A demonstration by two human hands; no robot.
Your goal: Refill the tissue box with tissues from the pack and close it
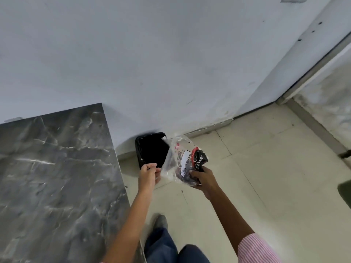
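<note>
Surrounding surfaces: a pale painted wall [171, 63] with scuffs meets a floor [266, 168] of cream square tiles with thin dark joints.
Counter: a dark grey marbled slab [57, 177] with white veins, smooth and glossy, fills the lower left, its straight edge beside the left forearm.
Bin: a black rectangular bin [139, 149] with rounded corners and a dark open mouth stands on the floor against the wall, just beside the counter's corner.
Pack: a crumpled clear plastic pack [182, 160], looking flat and slack, is held above the floor just right of the bin, its upper edge overlapping the bin's right rim in the view.
Pack position: it lies between the two hands, its lower right part inside the right hand, its left edge just beside the left hand's fingers.
Right hand: the right hand [204, 178] is closed around the pack's lower corner.
Left hand: the left hand [149, 172] hovers at the bin's near rim, fingers curled narrow as if pinching; whether it touches the pack cannot be told.
Sleeve: pink and white striped cloth [260, 249] on the right arm.
Label: a black and red patch [199, 160] reads roughly "Dove"; a white sticker [185, 160] bears print too small to read.
</note>
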